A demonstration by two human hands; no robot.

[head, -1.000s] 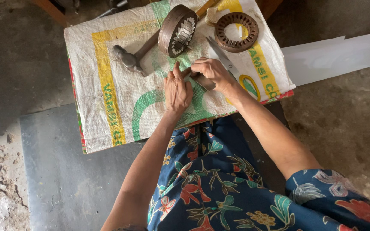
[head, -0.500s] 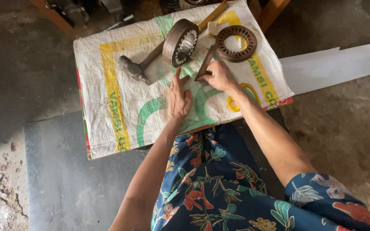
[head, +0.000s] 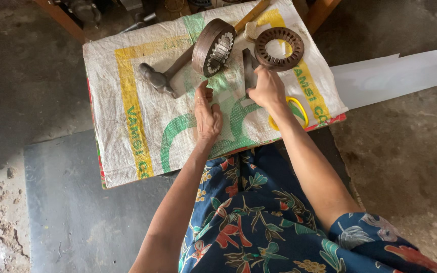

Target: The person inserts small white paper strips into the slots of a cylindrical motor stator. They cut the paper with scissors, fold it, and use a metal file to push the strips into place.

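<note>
My right hand [head: 267,87] grips a dark narrow metal tool [head: 249,66] that points up toward a flat slotted metal ring [head: 279,48]. My left hand [head: 207,112] rests flat and open on a white woven sack [head: 137,136] with green and yellow print, just below a thick round stator-like ring [head: 213,47] standing on edge. A hammer [head: 164,76] lies to the left of that ring, its handle running up behind it.
The sack covers a low work surface above a grey slab [head: 77,212]. A pale sheet [head: 390,76] sticks out at the right. Wooden legs and metal parts [head: 84,10] stand at the top edge. My floral-print lap fills the bottom.
My right hand has picked up the dark tool and moved it up toward the flat ring. My left hand stays flat on the sack. The view has shifted down a little.
</note>
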